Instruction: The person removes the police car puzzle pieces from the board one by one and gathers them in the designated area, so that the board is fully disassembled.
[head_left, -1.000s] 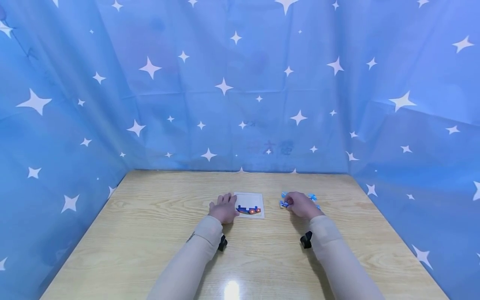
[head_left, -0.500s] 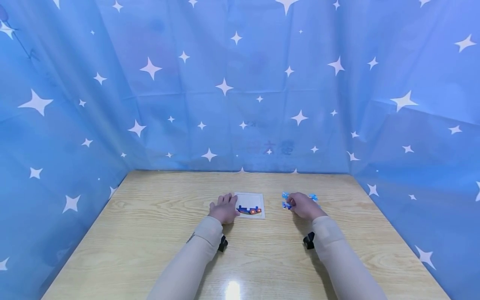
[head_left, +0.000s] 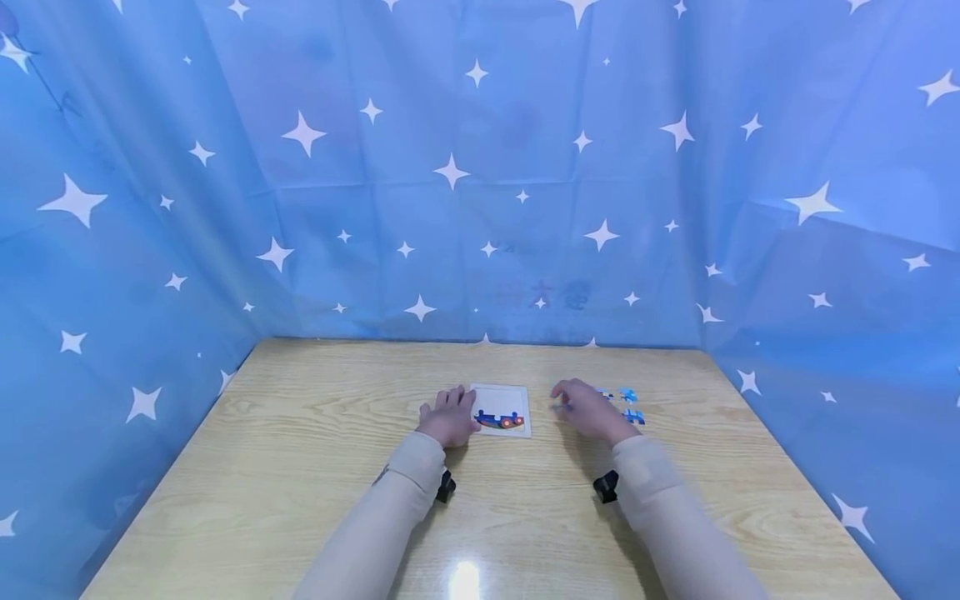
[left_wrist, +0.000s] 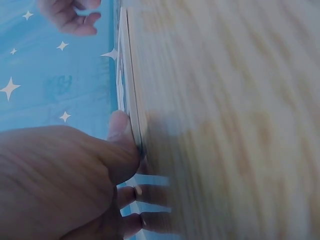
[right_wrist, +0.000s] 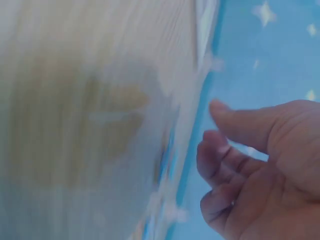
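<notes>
A white square puzzle board [head_left: 498,398] lies on the table, with joined pieces [head_left: 506,422] showing a blue, red and orange picture along its near side. My left hand [head_left: 447,419] rests at the board's left edge, fingers stretched forward and spread. Its thumb [left_wrist: 119,131] presses on the board's edge in the left wrist view. To the right of the board, my right hand [head_left: 591,410] is raised over the table with thumb and forefinger close together. A small bluish puzzle piece [head_left: 562,407] shows at those fingertips in the head view, mostly hidden by them.
Several loose blue puzzle pieces [head_left: 633,417] lie just right of my right hand, some partly covered by it. The wooden table [head_left: 525,517] ends at a blue curtain [head_left: 450,217] with white stars, which hangs behind and along both sides.
My right hand has moved left, away from the loose pieces and toward the board, with a piece at its fingertips. More loose pieces show behind it. The left hand stays put.
</notes>
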